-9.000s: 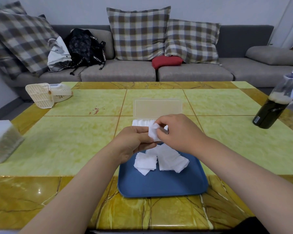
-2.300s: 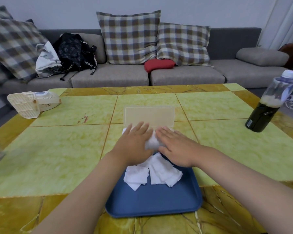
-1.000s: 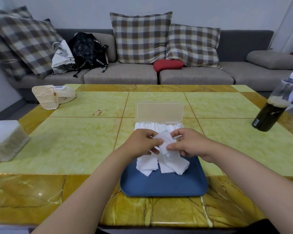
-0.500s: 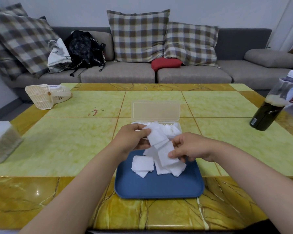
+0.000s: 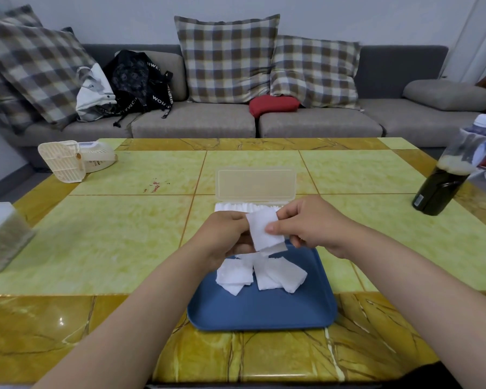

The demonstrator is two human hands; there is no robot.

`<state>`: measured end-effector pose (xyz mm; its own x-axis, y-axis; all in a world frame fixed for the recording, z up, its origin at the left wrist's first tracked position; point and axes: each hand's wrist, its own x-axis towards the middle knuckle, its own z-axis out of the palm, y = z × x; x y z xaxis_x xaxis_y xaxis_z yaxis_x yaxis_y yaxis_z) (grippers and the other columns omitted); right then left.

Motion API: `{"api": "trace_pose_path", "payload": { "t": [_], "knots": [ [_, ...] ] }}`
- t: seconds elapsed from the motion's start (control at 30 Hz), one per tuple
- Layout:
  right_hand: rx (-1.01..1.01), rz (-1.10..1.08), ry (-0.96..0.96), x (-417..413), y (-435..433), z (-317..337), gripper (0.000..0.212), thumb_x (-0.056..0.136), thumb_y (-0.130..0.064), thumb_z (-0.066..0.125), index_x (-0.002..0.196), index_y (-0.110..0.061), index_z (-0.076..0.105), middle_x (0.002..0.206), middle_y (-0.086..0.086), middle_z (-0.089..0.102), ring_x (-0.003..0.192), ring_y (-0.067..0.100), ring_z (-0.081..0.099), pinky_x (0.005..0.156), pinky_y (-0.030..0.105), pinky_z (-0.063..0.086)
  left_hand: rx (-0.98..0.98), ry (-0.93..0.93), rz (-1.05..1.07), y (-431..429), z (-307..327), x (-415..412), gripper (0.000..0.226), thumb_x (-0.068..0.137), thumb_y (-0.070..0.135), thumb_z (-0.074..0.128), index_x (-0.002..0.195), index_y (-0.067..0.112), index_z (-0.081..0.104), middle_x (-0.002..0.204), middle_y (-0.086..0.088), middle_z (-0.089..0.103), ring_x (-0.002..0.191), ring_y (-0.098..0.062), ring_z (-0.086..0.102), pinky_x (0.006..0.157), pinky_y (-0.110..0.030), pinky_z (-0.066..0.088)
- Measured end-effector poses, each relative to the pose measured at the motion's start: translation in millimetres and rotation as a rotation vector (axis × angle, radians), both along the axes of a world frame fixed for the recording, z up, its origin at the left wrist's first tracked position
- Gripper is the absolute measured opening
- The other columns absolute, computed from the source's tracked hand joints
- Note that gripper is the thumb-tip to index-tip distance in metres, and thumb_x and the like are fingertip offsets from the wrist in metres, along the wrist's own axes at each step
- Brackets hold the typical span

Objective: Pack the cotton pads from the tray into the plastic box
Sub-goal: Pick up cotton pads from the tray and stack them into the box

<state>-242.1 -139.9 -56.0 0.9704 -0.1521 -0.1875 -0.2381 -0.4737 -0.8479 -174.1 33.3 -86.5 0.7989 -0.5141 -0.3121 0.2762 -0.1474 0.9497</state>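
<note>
Yellow-green tiled table (image 5: 101, 248), grey sofa (image 5: 197, 122) with plaid cushions behind it.

Box (image 5: 255, 184): clear plastic, at table centre, lid standing upright on the far side. Contents: row of white pads (image 5: 236, 206) packed on edge; the right part of the row is hidden behind the hands.

Tray (image 5: 264, 314): blue, touching or just beside the near side of the box. Contents: loose pile (image 5: 264, 273) of overlapping pads on the far half; the near half shows bare blue.

Held pad (image 5: 264, 230): above the far end of the tray, just short of the box. Left hand (image 5: 222, 237) grips its left edge with curled fingers. Right hand (image 5: 312, 226) pinches it, thumb on the front face. A second white edge shows beneath it.

Bottle (image 5: 443, 189) at far right; small fan (image 5: 68, 160) at far left.
</note>
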Motion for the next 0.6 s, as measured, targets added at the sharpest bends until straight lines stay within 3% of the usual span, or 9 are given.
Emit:
{"api": "trace_pose_path", "payload": {
  "t": [0.13,0.27,0.4,0.5,0.6],
  "knots": [
    [-0.039,-0.073,-0.016,5.1,-1.6,-3.1,0.037,0.078,-0.017,0.084,0.059,-0.012,0.053,0.048,-0.001,0.042,0.04,0.016,0.042,0.043,0.021,0.033,-0.056,0.044,-0.002,0.9,2.8,-1.5,0.025,0.1,0.01,0.052,0.11,-0.002,0.072,0.098,-0.017,0.078,0.086,-0.024,0.077,0.078,-0.031,0.063],
    [-0.059,-0.108,-0.003,5.8,0.3,-6.9,0.037,0.074,-0.017,0.084,0.054,-0.015,0.053,0.053,0.006,0.045,0.044,0.018,0.041,0.045,0.024,0.033,-0.12,0.088,-0.018,1.4,6.6,-2.3,0.036,0.101,0.031,0.058,0.113,0.0,0.071,0.101,-0.017,0.078,0.092,-0.027,0.077,0.08,-0.033,0.062],
    [-0.032,-0.113,-0.019,5.5,1.7,-5.1,0.024,0.078,-0.025,0.082,0.078,-0.01,0.064,0.069,0.006,0.058,0.05,0.018,0.048,0.046,0.025,0.035,-0.078,0.007,-0.008,1.5,5.2,-3.7,0.015,0.095,0.009,0.067,0.106,0.001,0.073,0.097,-0.012,0.079,0.085,-0.019,0.077,0.072,-0.023,0.061],
    [0.077,-0.077,0.049,3.5,0.4,-2.3,0.023,0.09,-0.031,0.071,0.11,-0.022,0.068,0.087,0.0,0.068,0.063,0.014,0.058,0.049,0.025,0.038,-0.086,0.044,0.03,2.6,3.9,-0.9,0.016,0.098,0.008,0.062,0.11,0.002,0.071,0.101,-0.012,0.079,0.089,-0.022,0.077,0.072,-0.026,0.062],
    [0.236,0.02,0.131,1.6,-1.8,-6.2,0.017,0.095,-0.016,0.066,0.111,-0.017,0.073,0.077,-0.005,0.07,0.064,0.014,0.061,0.051,0.025,0.038,-0.146,0.088,0.077,3.7,2.8,1.4,0.018,0.101,0.011,0.057,0.112,0.003,0.069,0.104,-0.014,0.078,0.092,-0.024,0.076,0.074,-0.03,0.063]
  ]
}}
